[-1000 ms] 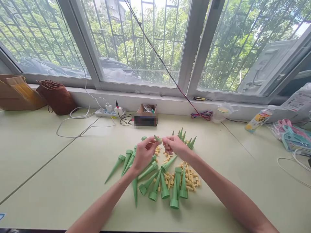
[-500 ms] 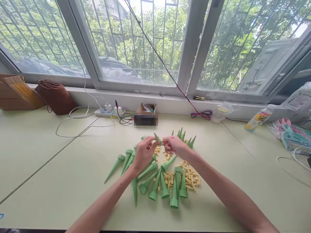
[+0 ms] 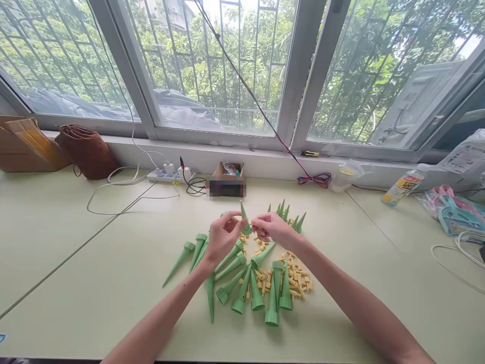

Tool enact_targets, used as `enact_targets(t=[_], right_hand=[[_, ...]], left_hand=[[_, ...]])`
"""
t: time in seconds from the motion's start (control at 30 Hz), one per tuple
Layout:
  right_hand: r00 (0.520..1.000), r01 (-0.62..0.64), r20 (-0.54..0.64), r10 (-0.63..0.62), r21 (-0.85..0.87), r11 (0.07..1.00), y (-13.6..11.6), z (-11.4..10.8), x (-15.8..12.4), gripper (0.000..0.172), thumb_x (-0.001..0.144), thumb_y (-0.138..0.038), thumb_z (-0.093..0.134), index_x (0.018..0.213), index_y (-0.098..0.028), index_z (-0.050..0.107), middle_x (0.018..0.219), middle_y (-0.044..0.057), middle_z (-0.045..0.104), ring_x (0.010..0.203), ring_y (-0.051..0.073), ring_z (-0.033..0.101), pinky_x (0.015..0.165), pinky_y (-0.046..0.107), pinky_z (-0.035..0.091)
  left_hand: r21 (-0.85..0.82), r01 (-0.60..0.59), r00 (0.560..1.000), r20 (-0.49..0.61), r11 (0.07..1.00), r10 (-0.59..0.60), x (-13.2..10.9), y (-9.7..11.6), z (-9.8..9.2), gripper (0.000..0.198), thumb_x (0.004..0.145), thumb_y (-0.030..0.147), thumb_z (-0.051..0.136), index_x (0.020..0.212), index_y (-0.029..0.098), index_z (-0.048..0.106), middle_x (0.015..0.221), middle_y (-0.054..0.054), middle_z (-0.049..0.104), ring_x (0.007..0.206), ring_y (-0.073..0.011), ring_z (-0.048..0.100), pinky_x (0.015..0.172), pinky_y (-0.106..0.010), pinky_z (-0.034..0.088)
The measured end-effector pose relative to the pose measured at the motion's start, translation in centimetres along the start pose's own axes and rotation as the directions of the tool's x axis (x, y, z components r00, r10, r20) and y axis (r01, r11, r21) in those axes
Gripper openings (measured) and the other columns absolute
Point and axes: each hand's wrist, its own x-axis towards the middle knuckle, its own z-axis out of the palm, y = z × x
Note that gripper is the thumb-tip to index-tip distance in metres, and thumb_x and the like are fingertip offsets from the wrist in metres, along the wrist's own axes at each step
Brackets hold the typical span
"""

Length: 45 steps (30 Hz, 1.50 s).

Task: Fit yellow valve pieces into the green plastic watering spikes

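Note:
My left hand [image 3: 222,240] pinches a green plastic cone spike [image 3: 244,220] that points up, just above the table. My right hand [image 3: 273,228] meets it from the right, fingers closed at the spike's wide end; what they pinch is too small to make out. Below both hands lie several green cone spikes [image 3: 242,288] in a fan and a heap of small yellow plugs [image 3: 297,279]. A few more green spikes stand upright [image 3: 290,216] behind my right hand.
The pale green table [image 3: 76,283] runs to a window sill. At the back stand a small cardboard box [image 3: 227,183], a power strip with cables [image 3: 166,175], a brown pouch [image 3: 89,151], a cardboard box [image 3: 22,144] and a bottle [image 3: 403,187]. Coloured clips [image 3: 456,210] lie far right.
The spike in my left hand has turned from lying nearly level to pointing up. Both hands have stayed in the same spot above the pile.

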Motion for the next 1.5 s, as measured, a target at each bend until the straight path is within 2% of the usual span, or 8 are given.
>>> enact_targets(t=[0.13, 0.3, 0.67, 0.8, 1.0, 1.13, 1.27, 1.5], right_hand=[[0.999, 0.024, 0.033, -0.022, -0.066, 0.998, -0.1, 0.0, -0.1, 0.038, 0.083, -0.045, 0.063, 0.064, -0.014, 0.057, 0.049, -0.006, 0.043, 0.042, 0.005, 0.038, 0.043, 0.021, 0.027], [0.996, 0.053, 0.075, -0.043, -0.128, 0.99, -0.8, 0.3, -0.7, 0.036, 0.086, -0.044, 0.061, 0.065, -0.014, 0.057, 0.049, -0.006, 0.043, 0.043, 0.007, 0.041, 0.044, 0.022, 0.029], [0.992, 0.1, 0.099, -0.082, -0.192, 0.976, -1.1, 0.6, -1.0, 0.034, 0.087, -0.042, 0.058, 0.067, -0.015, 0.057, 0.051, -0.004, 0.047, 0.045, 0.008, 0.043, 0.043, 0.021, 0.029], [0.989, 0.128, 0.101, -0.107, -0.234, 0.964, -1.0, 0.6, -0.9, 0.035, 0.088, -0.042, 0.057, 0.065, -0.015, 0.056, 0.052, -0.003, 0.049, 0.046, 0.008, 0.045, 0.044, 0.022, 0.03], [0.989, 0.136, 0.079, -0.124, -0.17, 0.976, -1.0, 0.9, -0.9, 0.036, 0.087, -0.045, 0.057, 0.066, -0.016, 0.056, 0.05, -0.004, 0.048, 0.044, 0.008, 0.042, 0.046, 0.023, 0.032], [0.988, 0.156, 0.034, -0.154, -0.087, 0.984, -1.0, 0.8, -0.8, 0.04, 0.085, -0.05, 0.06, 0.065, -0.016, 0.054, 0.051, -0.005, 0.046, 0.044, 0.007, 0.04, 0.047, 0.024, 0.03], [0.982, 0.187, -0.019, -0.188, -0.011, 0.982, -0.9, 0.8, -0.6, 0.04, 0.084, -0.051, 0.062, 0.066, -0.016, 0.055, 0.052, -0.006, 0.041, 0.044, 0.007, 0.039, 0.046, 0.024, 0.028], [0.976, 0.196, -0.109, -0.189, 0.057, 0.979, -0.8, 0.7, -0.3, 0.041, 0.082, -0.049, 0.065, 0.062, -0.016, 0.052, 0.052, -0.006, 0.039, 0.043, 0.006, 0.038, 0.045, 0.024, 0.025]], left_hand=[[-0.116, 0.098, 0.995, 0.013, 0.988, -0.097, 0.1, 0.8, -0.1, 0.029, 0.079, 0.041, 0.071, 0.093, 0.017, 0.064, 0.055, 0.006, 0.047, 0.044, -0.0059, 0.038, 0.042, -0.017, 0.031], [-0.226, 0.236, 0.972, 0.055, 0.945, -0.23, 0.3, 1.5, -0.3, 0.033, 0.077, 0.044, 0.073, 0.094, 0.017, 0.063, 0.055, 0.006, 0.048, 0.041, -0.0043, 0.033, 0.038, -0.016, 0.025], [-0.308, 0.363, 0.932, 0.097, 0.88, -0.35, 0.2, 1.2, -0.4, 0.044, 0.077, 0.045, 0.072, 0.11, 0.021, 0.058, 0.056, 0.008, 0.047, 0.035, -0.0035, 0.031, 0.032, -0.015, 0.022], [-0.331, 0.337, 0.941, 0.081, 0.881, -0.33, 0.1, 1.5, -0.4, 0.052, 0.078, 0.042, 0.072, 0.124, 0.024, 0.056, 0.053, 0.01, 0.042, 0.037, -0.0043, 0.029, 0.033, -0.015, 0.024], [-0.328, 0.356, 0.935, 0.136, 0.875, -0.329, 0.3, 1.0, -0.4, 0.046, 0.078, 0.047, 0.07, 0.115, 0.019, 0.066, 0.045, 0.01, 0.033, 0.036, -0.004, 0.022, 0.034, -0.016, 0.018], [-0.274, 0.341, 0.939, 0.135, 0.899, -0.315, 0.3, 0.8, -0.2, 0.051, 0.081, 0.055, 0.064, 0.116, 0.018, 0.067, 0.046, 0.007, 0.043, 0.035, -0.0054, 0.029, 0.035, -0.018, 0.02], [-0.168, 0.21, 0.974, 0.123, 0.963, -0.191, 0.2, 0.8, 0.0, 0.053, 0.087, 0.056, 0.055, 0.118, 0.015, 0.066, 0.053, 0.002, 0.057, 0.038, -0.0066, 0.034, 0.037, -0.019, 0.026], [-0.079, 0.028, 0.994, 0.108, 0.997, -0.02, 0.1, 0.1, 0.0, 0.042, 0.09, 0.045, 0.055, 0.119, 0.015, 0.067, 0.058, 0.002, 0.053, 0.045, -0.0074, 0.039, 0.042, -0.019, 0.031]])
